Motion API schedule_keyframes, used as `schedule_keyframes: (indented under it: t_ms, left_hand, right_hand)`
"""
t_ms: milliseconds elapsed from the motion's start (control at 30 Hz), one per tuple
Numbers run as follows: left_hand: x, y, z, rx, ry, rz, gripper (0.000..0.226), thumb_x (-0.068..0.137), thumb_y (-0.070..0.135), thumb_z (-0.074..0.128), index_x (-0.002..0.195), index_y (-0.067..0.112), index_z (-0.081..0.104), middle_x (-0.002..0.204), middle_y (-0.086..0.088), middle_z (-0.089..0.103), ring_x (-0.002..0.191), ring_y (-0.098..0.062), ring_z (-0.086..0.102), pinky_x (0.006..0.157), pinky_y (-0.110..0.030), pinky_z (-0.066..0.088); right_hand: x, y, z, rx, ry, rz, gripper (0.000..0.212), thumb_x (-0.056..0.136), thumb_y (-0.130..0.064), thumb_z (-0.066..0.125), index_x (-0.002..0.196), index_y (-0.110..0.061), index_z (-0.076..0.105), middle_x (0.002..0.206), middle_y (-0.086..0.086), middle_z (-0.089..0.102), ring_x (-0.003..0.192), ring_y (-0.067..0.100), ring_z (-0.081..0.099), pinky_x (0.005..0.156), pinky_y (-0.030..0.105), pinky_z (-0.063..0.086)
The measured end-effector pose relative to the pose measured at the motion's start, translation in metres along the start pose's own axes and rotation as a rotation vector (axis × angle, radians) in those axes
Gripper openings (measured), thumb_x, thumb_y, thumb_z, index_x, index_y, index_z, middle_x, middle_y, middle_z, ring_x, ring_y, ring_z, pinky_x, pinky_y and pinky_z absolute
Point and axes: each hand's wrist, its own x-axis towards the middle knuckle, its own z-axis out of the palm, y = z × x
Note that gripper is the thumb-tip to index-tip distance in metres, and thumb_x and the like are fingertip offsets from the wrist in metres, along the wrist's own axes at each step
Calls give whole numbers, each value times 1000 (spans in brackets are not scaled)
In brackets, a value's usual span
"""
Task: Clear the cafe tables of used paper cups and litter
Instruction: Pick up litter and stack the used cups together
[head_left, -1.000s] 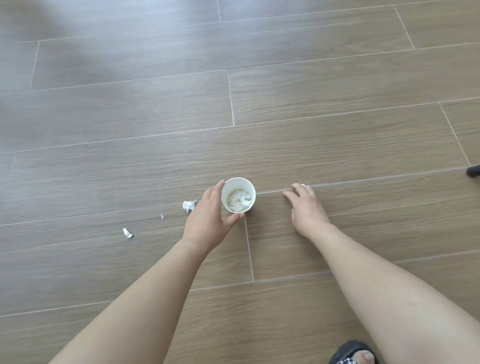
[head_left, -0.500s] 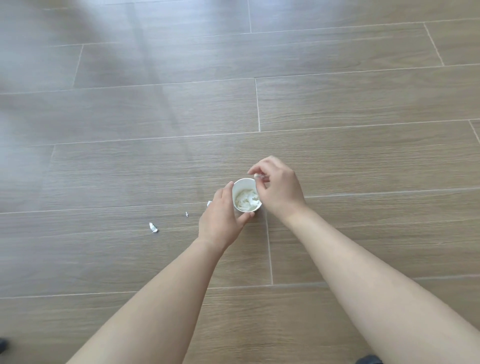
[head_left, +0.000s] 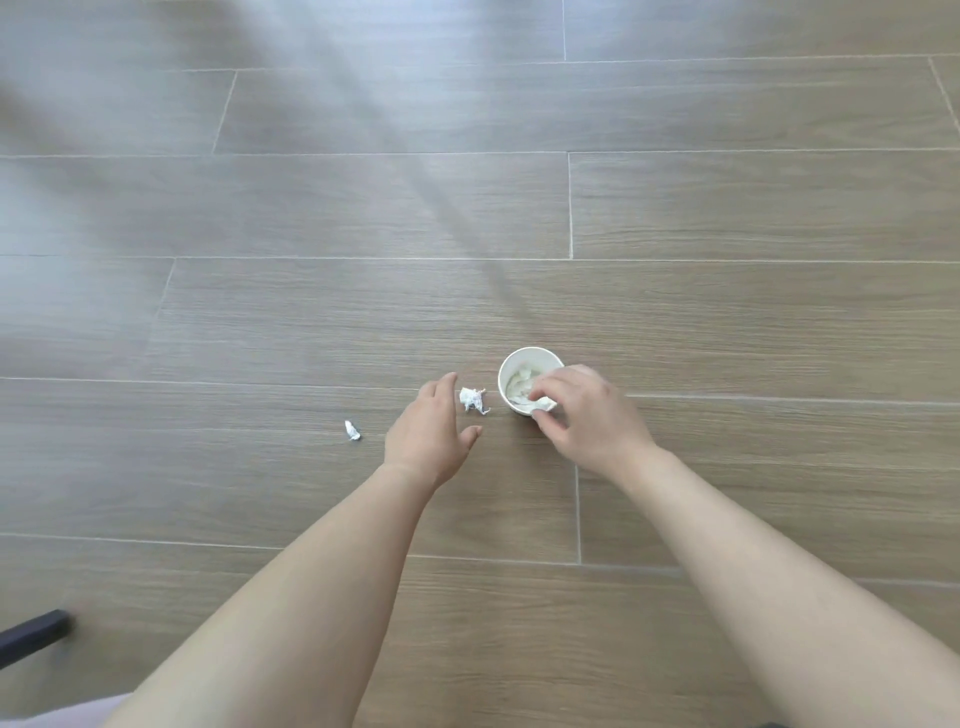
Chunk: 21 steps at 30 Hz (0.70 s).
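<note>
No legible text, label, brand, number or sign appears on the white paper cup (head_left: 511, 376), the crumpled paper scraps (head_left: 471, 400) or the wood-pattern floor (head_left: 311, 312).

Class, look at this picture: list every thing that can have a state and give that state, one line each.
paper cup: upright on the floor, crumpled paper inside.
right hand: fingers curled, grips the cup's near rim.
left hand: open, holds nothing, reaching at the larger paper scrap.
larger paper scrap: crumpled, on the floor between left hand and cup.
smaller paper scrap: crumpled, on the floor, untouched.
</note>
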Motion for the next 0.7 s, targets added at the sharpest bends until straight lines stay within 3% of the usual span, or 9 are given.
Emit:
schedule_keyframes:
  t_ms: [167, 467, 567, 700]
  left_hand:
    - [7, -10, 4, 5, -25, -36, 56, 90, 35, 53, 139, 19, 31, 141, -1, 39, 125, -21, 45, 93, -41, 46]
    - [28, 13, 38, 67, -42, 150, 34, 87, 19, 52, 121, 24, 49, 131, 1, 40, 116, -25, 42, 81, -40, 48]
    - [33, 12, 42, 86, -43, 151, 23, 89, 13, 48, 110, 18, 53, 116, -3, 47, 107, -27, 47, 74, -39, 47]
    - [33, 8, 40, -104, 15, 93, 20, 89, 9, 50, 104, 13, 62, 108, -6, 56, 96, -25, 57, 78, -31, 42]
  right_hand:
    - [-4, 1, 2, -43, -73, 10, 16, 75, -17, 72, 89, -12, 66, 100, 2, 66, 103, 26, 54, 82, 41, 49]
    - [-8, 2, 4, -12, 42, -3, 5, 77, -3, 65, 81, -5, 66, 90, 7, 66, 93, 30, 58, 66, 43, 54]
    - [-15, 3, 3, -15, 76, -2, 8, 74, 1, 68, 78, -5, 67, 89, 7, 66, 92, 29, 60, 60, 40, 55]
    - [-21, 7, 2, -23, 77, 8, 13, 73, 6, 66, 78, -6, 68, 91, 8, 67, 92, 29, 61, 59, 38, 55]
